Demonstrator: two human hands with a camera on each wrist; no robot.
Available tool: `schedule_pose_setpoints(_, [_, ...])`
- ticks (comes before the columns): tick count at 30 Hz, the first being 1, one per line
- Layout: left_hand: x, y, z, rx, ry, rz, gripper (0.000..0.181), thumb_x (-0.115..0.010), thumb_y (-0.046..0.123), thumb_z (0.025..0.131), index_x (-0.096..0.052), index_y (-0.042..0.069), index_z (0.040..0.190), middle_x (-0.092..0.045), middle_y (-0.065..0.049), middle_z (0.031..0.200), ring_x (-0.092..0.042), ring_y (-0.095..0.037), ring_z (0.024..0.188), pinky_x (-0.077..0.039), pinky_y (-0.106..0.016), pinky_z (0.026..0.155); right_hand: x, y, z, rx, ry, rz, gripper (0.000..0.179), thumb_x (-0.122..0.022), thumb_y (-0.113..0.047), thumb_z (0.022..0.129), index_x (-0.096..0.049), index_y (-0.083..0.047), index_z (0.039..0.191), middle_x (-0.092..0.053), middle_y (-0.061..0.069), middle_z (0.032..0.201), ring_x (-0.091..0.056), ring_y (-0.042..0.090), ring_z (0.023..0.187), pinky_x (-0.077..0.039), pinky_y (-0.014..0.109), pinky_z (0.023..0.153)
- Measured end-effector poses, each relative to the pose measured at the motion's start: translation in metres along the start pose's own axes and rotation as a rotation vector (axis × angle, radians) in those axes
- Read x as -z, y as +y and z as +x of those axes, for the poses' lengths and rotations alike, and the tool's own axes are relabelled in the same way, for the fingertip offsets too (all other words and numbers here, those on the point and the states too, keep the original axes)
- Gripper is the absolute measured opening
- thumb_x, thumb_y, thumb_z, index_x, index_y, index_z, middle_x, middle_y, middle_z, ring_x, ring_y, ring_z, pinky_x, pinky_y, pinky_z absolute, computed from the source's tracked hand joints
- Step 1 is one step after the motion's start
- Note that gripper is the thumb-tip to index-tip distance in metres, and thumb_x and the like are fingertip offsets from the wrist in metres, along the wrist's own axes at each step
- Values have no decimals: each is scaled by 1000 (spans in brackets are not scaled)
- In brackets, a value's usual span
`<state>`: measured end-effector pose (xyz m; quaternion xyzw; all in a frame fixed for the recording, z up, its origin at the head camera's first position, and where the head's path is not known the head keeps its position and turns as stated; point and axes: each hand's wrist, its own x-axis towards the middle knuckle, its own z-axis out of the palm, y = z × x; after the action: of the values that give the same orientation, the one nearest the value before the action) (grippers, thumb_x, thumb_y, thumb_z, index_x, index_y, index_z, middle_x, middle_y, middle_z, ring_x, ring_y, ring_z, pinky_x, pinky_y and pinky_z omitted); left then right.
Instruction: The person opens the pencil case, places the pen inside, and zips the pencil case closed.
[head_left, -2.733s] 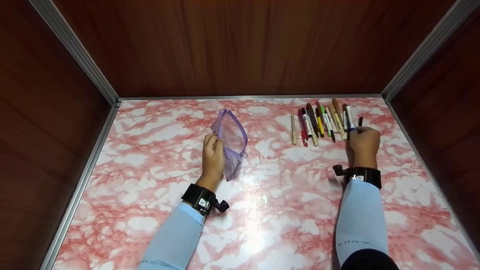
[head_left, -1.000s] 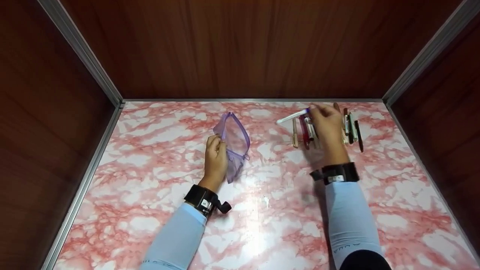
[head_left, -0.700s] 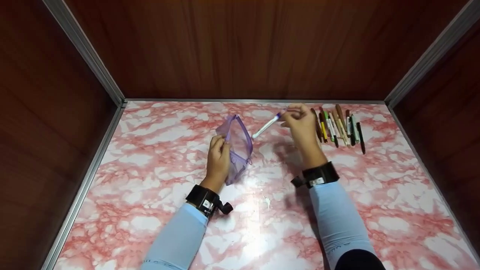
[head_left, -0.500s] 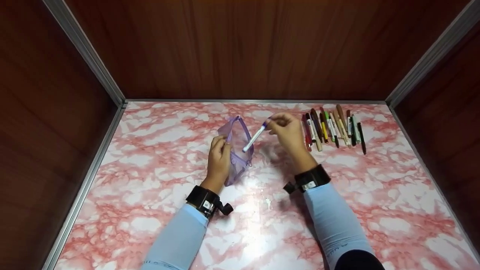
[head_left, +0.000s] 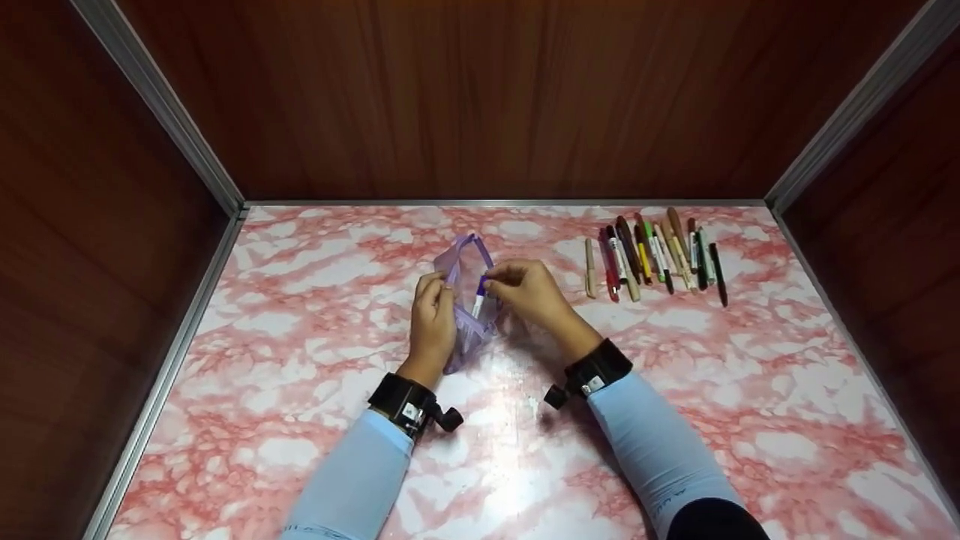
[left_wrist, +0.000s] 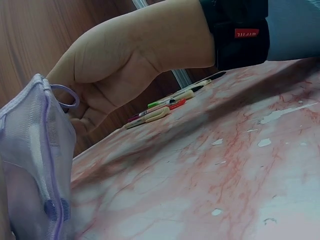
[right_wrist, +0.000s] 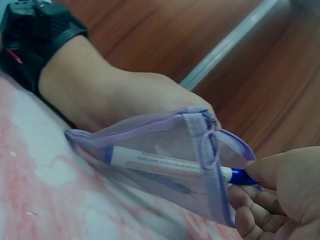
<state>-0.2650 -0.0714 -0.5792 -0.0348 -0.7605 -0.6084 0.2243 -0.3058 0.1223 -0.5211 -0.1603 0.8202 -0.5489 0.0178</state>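
A purple mesh zip pouch (head_left: pixel 450 264) stands with its mouth spread in the middle of the table. My left hand (head_left: pixel 433 319) grips its left side, thumb in front and fingers curled at the rim. My right hand (head_left: pixel 531 296) pinches the blue cap end of a white whiteboard marker (head_left: pixel 478 304) at the pouch mouth. Through the mesh in the right wrist view, most of the marker (right_wrist: pixel 155 162) lies inside the pouch, its blue cap sticking out between thumb and fingers. In the left wrist view the pouch (left_wrist: pixel 35 150) hides part of the right hand (left_wrist: pixel 95 95).
A row of several pens and markers (head_left: pixel 652 251) lies at the back right of the pink marbled table (head_left: pixel 300 450); a beige pen (head_left: pixel 590 268) is at its left end. Wooden panels with metal edging (head_left: pixel 502 202) enclose the table at the back and sides.
My right hand has taken the blue-capped marker from the right end of the pen row, carried it left and slid it into the pouch mouth. The left hand keeps its grip on the pouch.
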Motion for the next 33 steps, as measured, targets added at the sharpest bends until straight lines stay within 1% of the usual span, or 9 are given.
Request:
schedule_pose_setpoints(3, [0, 0, 0, -5, 13, -6, 24, -54, 6, 112, -70, -3, 97, -67, -20, 141, -67, -32, 123, -58, -33, 101, 0, -2, -1, 65, -47, -140, 24, -77, -2, 104, -84, 2, 127, -83, 20, 130, -82, 30, 110, -67, 36, 93])
schedule_pose_setpoints(5, [0, 0, 0, -13, 27, -8, 24, -54, 6, 112, -71, -4, 98, -68, -19, 137, -67, -30, 120, -57, -32, 100, 2, -1, 0, 118, -51, -217, 27, -74, 0, 103, -83, 2, 129, -79, 21, 141, -80, 35, 122, -67, 45, 97])
schedule_pose_setpoints(8, [0, -2, 0, -26, 58, -5, 24, -54, 6, 112, -71, -4, 99, -69, -18, 131, -66, -27, 114, -56, -30, 97, 12, 2, 2, 157, -22, -260, 27, -72, 1, 102, -84, 2, 126, -76, 22, 145, -76, 39, 130, -64, 53, 107])
schedule_pose_setpoints(11, [0, -3, 0, -29, 78, 5, 25, -54, 8, 113, -71, -3, 97, -69, -16, 127, -64, -25, 110, -54, -30, 93, 29, 4, 3, 92, 19, -240, 24, -74, -3, 103, -84, 0, 125, -80, 21, 137, -77, 39, 125, -62, 54, 111])
schedule_pose_setpoints(14, [1, -4, 0, -21, 82, 21, 25, -54, 9, 112, -71, -2, 97, -69, -16, 127, -64, -25, 111, -54, -32, 93, 51, 7, 2, -22, 41, -225, 25, -74, -11, 107, -81, -2, 129, -81, 18, 130, -78, 36, 117, -63, 53, 106])
schedule_pose_setpoints(16, [1, -3, -1, -7, 78, 26, 25, -54, 10, 112, -71, -1, 98, -69, -16, 129, -65, -25, 111, -55, -32, 94, 66, 10, 3, -64, 56, -240, 27, -72, -14, 109, -79, -1, 132, -81, 19, 130, -77, 35, 115, -63, 52, 103])
schedule_pose_setpoints(21, [2, -1, -1, 10, 74, 38, 24, -54, 10, 112, -72, -2, 101, -68, -17, 132, -65, -27, 111, -56, -33, 94, 103, 23, 4, -87, 116, -300, 32, -69, -16, 111, -77, 3, 136, -80, 22, 132, -75, 38, 118, -61, 53, 104])
schedule_pose_setpoints(27, [3, -1, -1, 15, 61, 31, 26, -52, 10, 112, -72, -4, 105, -67, -19, 132, -64, -27, 110, -55, -32, 94, 147, 42, -2, -138, 256, -420, 32, -68, -19, 110, -80, -1, 134, -81, 24, 128, -76, 40, 116, -59, 57, 106])
schedule_pose_setpoints(33, [3, -1, -1, 26, 54, 29, 26, -52, 11, 113, -73, -4, 107, -67, -18, 133, -64, -26, 110, -56, -32, 94, 184, 60, -18, -210, 362, -459, 33, -64, -16, 110, -79, 2, 133, -77, 28, 139, -71, 48, 133, -57, 63, 112])
